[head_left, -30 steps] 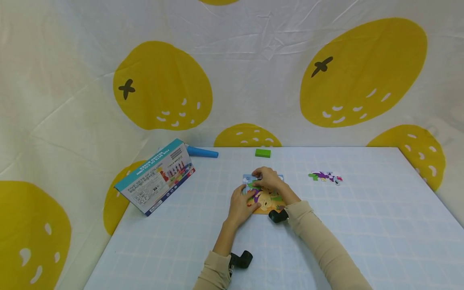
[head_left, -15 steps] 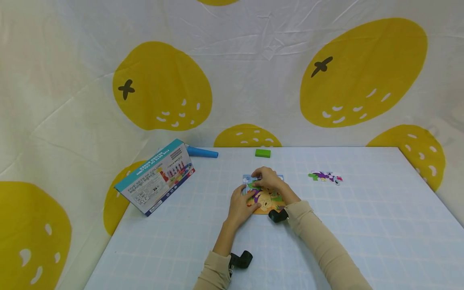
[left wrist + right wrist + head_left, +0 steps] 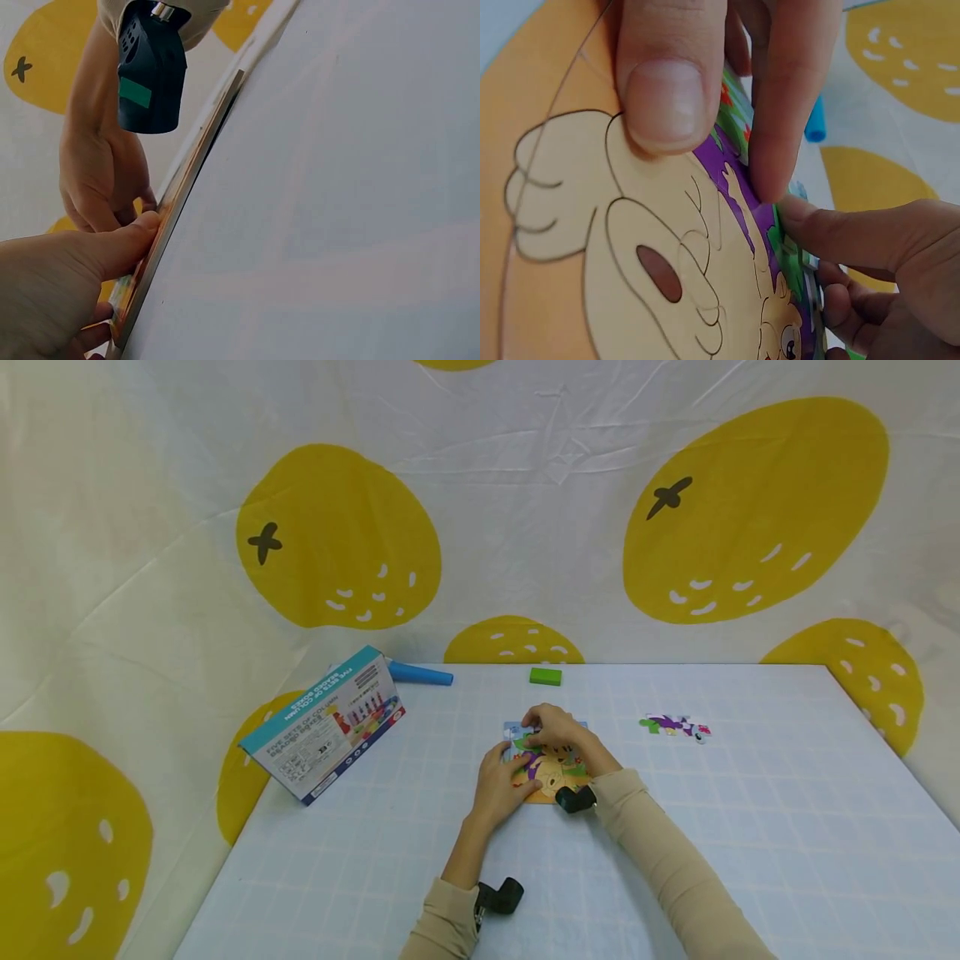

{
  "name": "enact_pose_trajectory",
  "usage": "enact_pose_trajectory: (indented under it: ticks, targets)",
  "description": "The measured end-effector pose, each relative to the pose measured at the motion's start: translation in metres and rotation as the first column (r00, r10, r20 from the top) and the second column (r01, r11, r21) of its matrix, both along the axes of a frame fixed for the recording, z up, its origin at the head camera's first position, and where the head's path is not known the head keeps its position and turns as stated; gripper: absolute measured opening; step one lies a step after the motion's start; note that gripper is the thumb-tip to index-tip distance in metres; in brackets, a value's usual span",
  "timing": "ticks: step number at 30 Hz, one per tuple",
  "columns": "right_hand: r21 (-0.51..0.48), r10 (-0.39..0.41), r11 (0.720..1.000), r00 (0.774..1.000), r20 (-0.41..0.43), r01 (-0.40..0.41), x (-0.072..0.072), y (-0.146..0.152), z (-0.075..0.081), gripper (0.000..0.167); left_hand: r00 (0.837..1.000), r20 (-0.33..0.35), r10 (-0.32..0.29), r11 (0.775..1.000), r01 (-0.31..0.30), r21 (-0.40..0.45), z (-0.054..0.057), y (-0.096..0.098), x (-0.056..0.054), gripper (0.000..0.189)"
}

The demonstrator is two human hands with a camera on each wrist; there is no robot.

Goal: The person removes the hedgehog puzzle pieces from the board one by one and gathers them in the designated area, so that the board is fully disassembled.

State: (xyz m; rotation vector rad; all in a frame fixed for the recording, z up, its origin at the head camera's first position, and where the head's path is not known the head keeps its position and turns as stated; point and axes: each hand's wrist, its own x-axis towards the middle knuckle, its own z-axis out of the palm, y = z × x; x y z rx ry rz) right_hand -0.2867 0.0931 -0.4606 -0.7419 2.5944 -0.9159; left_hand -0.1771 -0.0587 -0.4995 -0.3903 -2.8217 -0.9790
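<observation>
A jigsaw puzzle point(image 3: 553, 774) with a cartoon picture lies on the table in front of me; its orange ground and a cream-coloured figure fill much of the right wrist view. My left hand point(image 3: 495, 787) rests on its left side, thumb pressing the picture and fingers spread by the edge. Over the upper part, my right hand point(image 3: 557, 730) has bent fingers and pinches a small puzzle piece point(image 3: 811, 264), mostly hidden by the fingers. Both hands are close together, and part of the picture is covered by them.
Loose puzzle pieces point(image 3: 675, 726) in purple, green and white lie to the right. A green block point(image 3: 545, 677) sits near the back edge. At the left, a printed box point(image 3: 324, 727) leans at an angle, with a blue cone-shaped thing point(image 3: 422, 674) behind it.
Both hands stay in nearly the same place on the puzzle. The whole head view shifts very slightly; the box, block and loose pieces have not moved.
</observation>
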Motion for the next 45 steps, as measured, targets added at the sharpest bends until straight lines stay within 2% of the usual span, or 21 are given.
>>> enact_pose_trajectory:
  ticks: [6,17,21,25,31,33,39,45]
  targets:
    - [-0.022,0.003,1.0,1.0,-0.003,-0.003,0.001,0.001,0.0,0.03,1.0,0.0,0.005,1.0,-0.005,0.003,0.001,0.0,0.001,0.047]
    - [-0.043,-0.037,0.998,0.998,0.046,0.039,0.003,0.003,-0.001,0.04,1.0,-0.01,-0.003,1.0,0.003,-0.001,-0.001,0.001,0.0,0.047]
    - [-0.094,-0.025,0.995,0.999,0.048,0.03,0.003,0.006,-0.005,0.038,1.0,-0.016,-0.005,1.0,0.005,-0.003,-0.001,0.0,0.0,0.048]
    - [-0.165,-0.014,0.986,0.999,0.041,0.021,0.003,0.009,-0.007,0.028,1.0,-0.007,-0.004,1.0,0.004,-0.004,-0.001,0.0,-0.001,0.048]
    - [-0.29,0.005,0.957,1.0,0.025,0.002,0.005,0.017,-0.005,0.02,1.0,-0.006,-0.002,1.0,0.002,-0.005,0.0,0.0,0.0,0.048]
    - [-0.326,-0.016,0.945,0.999,0.03,0.025,0.006,0.021,-0.003,0.021,1.0,-0.007,0.0,1.0,0.0,-0.003,0.0,0.001,0.0,0.048]
    - [-0.386,-0.145,0.91,0.988,0.056,0.155,0.004,0.047,-0.004,0.028,1.0,0.005,0.007,1.0,-0.007,0.003,-0.001,0.001,0.0,0.048]
    - [-0.351,-0.233,0.907,0.972,0.037,0.231,-0.003,0.089,-0.001,0.031,1.0,0.006,0.017,1.0,-0.017,-0.003,0.0,0.002,0.001,0.048]
